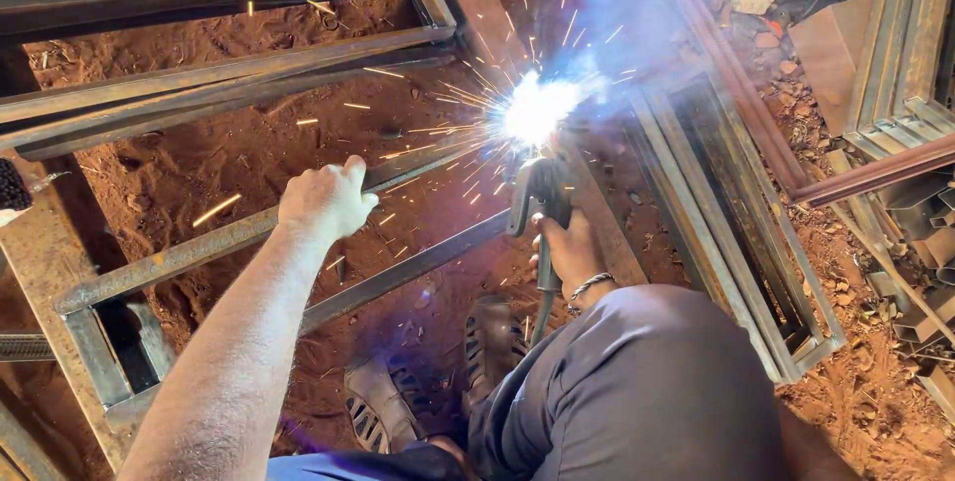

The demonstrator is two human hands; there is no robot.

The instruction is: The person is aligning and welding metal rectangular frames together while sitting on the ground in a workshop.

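Note:
My right hand [569,252] grips a dark welding electrode holder [539,197], and a metal bracelet sits on that wrist. A bright white arc [535,108] burns at the holder's tip on a steel frame joint, throwing sparks and bluish smoke. My left hand [326,200] presses down on a long steel bar [199,250] of the frame, fingers curled over it. My bent knee in grey trousers [637,391] fills the lower right. Two sandalled feet [428,382] rest on the red soil below the bar.
Welded rectangular steel frames [726,212] lie on red dirt [249,153], with more angle bars [199,83] across the upper left. Offcuts of steel tube [915,202] and stones are piled at the right edge.

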